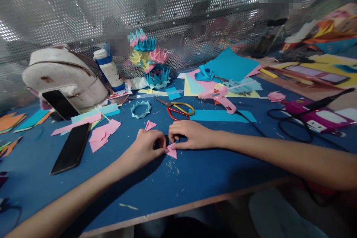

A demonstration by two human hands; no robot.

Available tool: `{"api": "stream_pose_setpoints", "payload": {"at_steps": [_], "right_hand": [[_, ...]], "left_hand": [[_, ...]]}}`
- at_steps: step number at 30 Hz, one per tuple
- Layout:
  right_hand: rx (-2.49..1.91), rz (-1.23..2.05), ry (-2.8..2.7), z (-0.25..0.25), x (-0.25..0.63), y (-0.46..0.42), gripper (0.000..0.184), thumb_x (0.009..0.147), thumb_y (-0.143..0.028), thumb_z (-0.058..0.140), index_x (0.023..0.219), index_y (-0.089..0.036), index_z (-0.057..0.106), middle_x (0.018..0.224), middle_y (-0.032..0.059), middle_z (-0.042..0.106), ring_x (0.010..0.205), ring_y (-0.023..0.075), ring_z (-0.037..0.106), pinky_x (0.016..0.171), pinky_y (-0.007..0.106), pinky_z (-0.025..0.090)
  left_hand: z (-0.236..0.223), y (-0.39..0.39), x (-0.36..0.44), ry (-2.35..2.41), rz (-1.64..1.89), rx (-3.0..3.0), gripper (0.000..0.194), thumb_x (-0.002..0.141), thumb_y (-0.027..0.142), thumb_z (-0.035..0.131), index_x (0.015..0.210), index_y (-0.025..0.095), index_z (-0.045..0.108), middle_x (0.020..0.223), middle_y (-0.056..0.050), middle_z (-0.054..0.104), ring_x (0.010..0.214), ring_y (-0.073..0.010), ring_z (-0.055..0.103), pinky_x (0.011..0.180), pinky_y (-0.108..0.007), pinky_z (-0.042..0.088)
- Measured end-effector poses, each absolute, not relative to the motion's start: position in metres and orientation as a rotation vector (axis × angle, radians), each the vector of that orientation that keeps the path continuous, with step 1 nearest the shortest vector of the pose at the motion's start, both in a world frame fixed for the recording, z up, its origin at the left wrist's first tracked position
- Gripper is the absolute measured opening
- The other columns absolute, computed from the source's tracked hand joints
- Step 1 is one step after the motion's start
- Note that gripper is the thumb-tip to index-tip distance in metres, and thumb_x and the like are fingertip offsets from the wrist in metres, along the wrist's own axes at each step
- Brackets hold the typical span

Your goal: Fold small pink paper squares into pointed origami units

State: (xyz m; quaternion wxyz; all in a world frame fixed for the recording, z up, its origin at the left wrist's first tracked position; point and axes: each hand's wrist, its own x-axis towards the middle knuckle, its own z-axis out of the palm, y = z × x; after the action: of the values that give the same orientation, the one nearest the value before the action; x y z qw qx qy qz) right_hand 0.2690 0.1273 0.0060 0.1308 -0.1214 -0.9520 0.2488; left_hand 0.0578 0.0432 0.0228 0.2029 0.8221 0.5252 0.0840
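Between my two hands, on the blue table, lies a small folded pink paper piece. My left hand pinches its left edge with thumb and finger. The fingertips of my right hand are closed on its upper right side. Just beyond my left hand is another folded pink paper triangle. Scissors with red and yellow handles lie behind my right hand, beside a light-blue folded paper ring. A blue paper strip runs to their right.
A pink glue gun with a black cord rests behind my right forearm. At left are a phone, pink paper sheets and a white backpack. Paper flowers and a bottle stand at the back. A purple box lies right.
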Motion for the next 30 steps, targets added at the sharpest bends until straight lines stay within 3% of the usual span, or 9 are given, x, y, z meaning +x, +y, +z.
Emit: {"api": "stream_pose_setpoints", "payload": {"at_steps": [8,15,23,30], "right_hand": [[-0.33,0.946,-2.634,0.003,0.269,0.123,0.025,0.093,-0.04,0.067,0.082,-0.017,0.066,0.082,0.0019,0.063,0.082,0.0159,0.056,0.073,0.027,0.041],[-0.568,1.378,-2.263,0.008,0.267,0.118,0.032,0.088,-0.045,0.07,0.078,-0.016,0.065,0.073,0.0007,0.067,0.066,0.0123,0.057,0.063,0.025,0.042],[-0.65,1.52,-2.086,0.007,0.265,0.12,0.033,0.085,-0.045,0.074,0.077,-0.016,0.06,0.069,0.0006,0.067,0.062,0.0117,0.059,0.059,0.024,0.043],[-0.623,1.462,-2.116,0.004,0.267,0.121,0.026,0.097,-0.041,0.058,0.104,-0.017,0.054,0.079,0.0004,0.063,0.069,0.0126,0.057,0.063,0.026,0.041]], "left_hand": [[0.02,0.036,0.058,1.51,0.31,2.226,0.025,0.097,0.039,0.067,0.099,0.014,0.066,0.093,-0.003,0.068,0.088,-0.0186,0.066,0.09,-0.042,0.052],[0.021,0.04,0.051,1.442,0.459,2.166,0.038,0.105,0.038,0.055,0.077,0.015,0.064,0.071,0.002,0.065,0.069,-0.0135,0.065,0.081,-0.034,0.054],[0.012,0.053,0.044,1.5,0.656,2.137,0.027,0.103,0.038,0.058,0.092,0.014,0.067,0.086,-0.002,0.068,0.077,-0.0146,0.067,0.079,-0.033,0.057],[0.004,0.057,0.036,1.597,0.744,2.152,0.025,0.103,0.036,0.058,0.092,0.015,0.067,0.088,-0.002,0.068,0.08,-0.0151,0.067,0.081,-0.035,0.057]]}}
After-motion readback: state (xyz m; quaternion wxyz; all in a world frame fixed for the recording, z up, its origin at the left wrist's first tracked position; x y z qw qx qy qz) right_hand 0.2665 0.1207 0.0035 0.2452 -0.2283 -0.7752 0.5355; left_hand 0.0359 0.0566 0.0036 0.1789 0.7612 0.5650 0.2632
